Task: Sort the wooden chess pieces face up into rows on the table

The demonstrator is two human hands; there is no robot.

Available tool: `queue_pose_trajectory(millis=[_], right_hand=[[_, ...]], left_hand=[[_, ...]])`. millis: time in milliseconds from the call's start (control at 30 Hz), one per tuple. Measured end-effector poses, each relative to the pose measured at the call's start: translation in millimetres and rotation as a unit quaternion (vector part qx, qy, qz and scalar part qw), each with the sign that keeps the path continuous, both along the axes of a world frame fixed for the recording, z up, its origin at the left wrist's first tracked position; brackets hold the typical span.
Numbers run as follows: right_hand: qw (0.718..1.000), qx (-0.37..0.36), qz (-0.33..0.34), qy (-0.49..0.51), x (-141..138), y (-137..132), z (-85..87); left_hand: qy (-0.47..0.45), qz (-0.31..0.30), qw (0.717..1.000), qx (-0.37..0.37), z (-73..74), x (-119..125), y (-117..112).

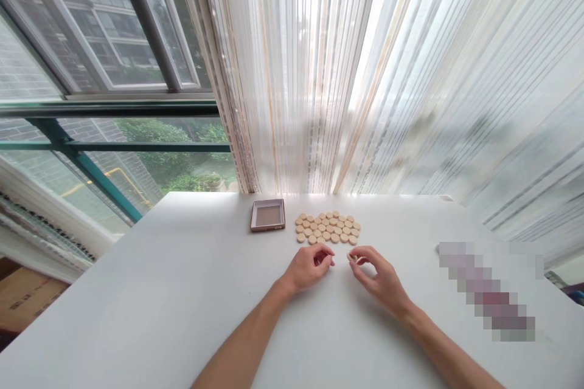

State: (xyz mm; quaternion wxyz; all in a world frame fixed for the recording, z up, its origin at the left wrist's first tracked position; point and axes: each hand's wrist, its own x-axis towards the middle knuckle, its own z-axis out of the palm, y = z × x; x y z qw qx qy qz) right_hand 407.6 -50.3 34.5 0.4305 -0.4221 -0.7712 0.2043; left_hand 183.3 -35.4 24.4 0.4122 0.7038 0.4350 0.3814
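Note:
Between the thumb and fingertips of my right hand [383, 282] is a small round wooden disc [351, 258], tilted and held just in front of a cluster of similar pieces. My left hand [306, 267] is curled beside it, thumb and fingertips a little apart, with nothing visible between them. Beyond both hands, several pale wooden discs [327, 228] lie flat and close together in uneven rows on the white table [182, 292]. To the left of the cluster sits a shallow square box [267, 216] with a brown outside and a pale inner rim.
On the right side of the table, a long item [488, 295] is blurred out by pixelation. A striped string curtain [296, 73] hangs behind the far table edge, with a window [123, 36] to its left. A cardboard box [30, 301] stands at the lower left, off the table.

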Motion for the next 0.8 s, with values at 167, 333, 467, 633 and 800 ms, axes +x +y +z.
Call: queue_pose_trajectory(millis=[167, 333, 467, 633, 800], right_hand=[[0.995, 0.015, -0.084, -0.056, 55.5, -12.8, -8.5], [0.992, 0.035, -0.09, -0.086, 76.3, -22.9, -11.3], [0.989, 0.073, -0.096, -0.085, 71.8, -17.9, -3.2], [0.985, 0.113, -0.104, -0.078, 69.4, -7.1, -4.7], [0.984, 0.13, -0.088, -0.085, 67.3, -5.0, -12.3]], left_hand=[[0.019, 0.006, 1.0, 0.005, 1.0, -0.5, 0.0], [0.036, 0.011, 0.999, 0.006, 3.1, 0.6, -1.9], [0.034, 0.011, 0.999, 0.006, 5.1, 0.7, -4.0], [0.025, 0.008, 1.0, 0.01, 5.4, 0.6, -4.0], [0.025, 0.01, 1.0, 0.008, 4.2, 0.5, -3.1]])
